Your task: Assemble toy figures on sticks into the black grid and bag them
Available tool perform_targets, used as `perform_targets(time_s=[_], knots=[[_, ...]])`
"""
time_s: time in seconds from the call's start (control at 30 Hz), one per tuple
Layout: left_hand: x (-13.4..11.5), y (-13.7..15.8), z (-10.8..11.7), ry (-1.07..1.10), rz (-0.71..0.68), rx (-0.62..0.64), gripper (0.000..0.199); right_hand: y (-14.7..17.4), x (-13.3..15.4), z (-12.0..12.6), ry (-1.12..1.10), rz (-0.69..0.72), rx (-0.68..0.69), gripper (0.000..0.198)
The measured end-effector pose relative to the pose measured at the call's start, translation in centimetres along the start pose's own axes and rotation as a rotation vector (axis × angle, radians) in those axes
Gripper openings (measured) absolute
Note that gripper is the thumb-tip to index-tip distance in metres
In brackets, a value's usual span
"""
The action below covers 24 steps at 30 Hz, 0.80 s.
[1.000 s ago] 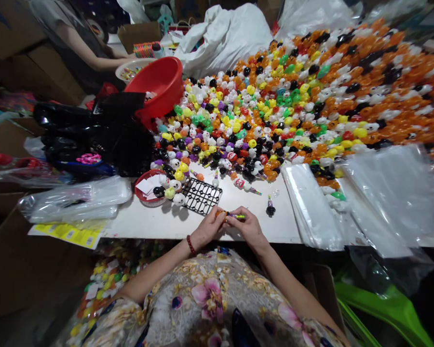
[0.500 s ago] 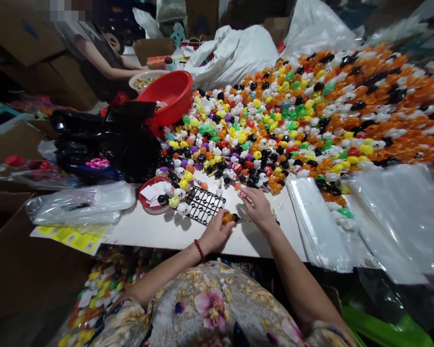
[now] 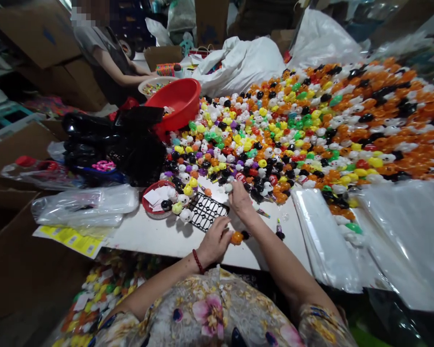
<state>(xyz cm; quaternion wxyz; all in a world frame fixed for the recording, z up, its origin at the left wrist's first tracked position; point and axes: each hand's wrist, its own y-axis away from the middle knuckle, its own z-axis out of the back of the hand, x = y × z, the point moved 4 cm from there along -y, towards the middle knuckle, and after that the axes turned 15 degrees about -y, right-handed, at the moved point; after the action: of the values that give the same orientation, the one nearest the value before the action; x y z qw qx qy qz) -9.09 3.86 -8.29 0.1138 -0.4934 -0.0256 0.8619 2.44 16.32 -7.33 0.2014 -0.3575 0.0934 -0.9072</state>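
Her left hand (image 3: pixel 215 241) curls its fingers around a little orange toy (image 3: pixel 237 237) at the near edge of the white table (image 3: pixel 159 236). Her right hand (image 3: pixel 238 197) reaches out beside the black grid tray (image 3: pixel 206 211) and pinches a small white toy (image 3: pixel 228 187) from the big colourful pile (image 3: pixel 292 125).

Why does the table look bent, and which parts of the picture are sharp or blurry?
Head view: the wide lens bows the white table edge; the heap of small toys smears at far right; glare flares off the clear plastic bags; the left hand and right hand stay fairly sharp.
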Motion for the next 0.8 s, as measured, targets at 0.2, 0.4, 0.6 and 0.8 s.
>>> perform_targets(time_s=[0.2, 0.4, 0.6, 0.8], knots=[[0.5, -0.7, 0.0, 0.084, 0.208, -0.011, 0.02, -0.2, -3.0, 2.0, 0.182, -0.174, 0.012, 0.041], [1.7, -1.6, -0.9, 0.501, 0.491, 0.014, 0.045, 2.0, -2.5, 2.9, -0.039, -0.038, -0.17, 0.038], [0.4, -2.3, 0.0, 0.809, 0.477, 0.027, 0.063, 8.7, 3.1, 2.1, -0.308, 0.099, 0.006, 0.043], [0.4, -1.5, 0.2, 0.87, 0.526, 0.03, 0.048, 11.4, 4.4, 2.9, -0.443, -0.137, 0.001, 0.047]])
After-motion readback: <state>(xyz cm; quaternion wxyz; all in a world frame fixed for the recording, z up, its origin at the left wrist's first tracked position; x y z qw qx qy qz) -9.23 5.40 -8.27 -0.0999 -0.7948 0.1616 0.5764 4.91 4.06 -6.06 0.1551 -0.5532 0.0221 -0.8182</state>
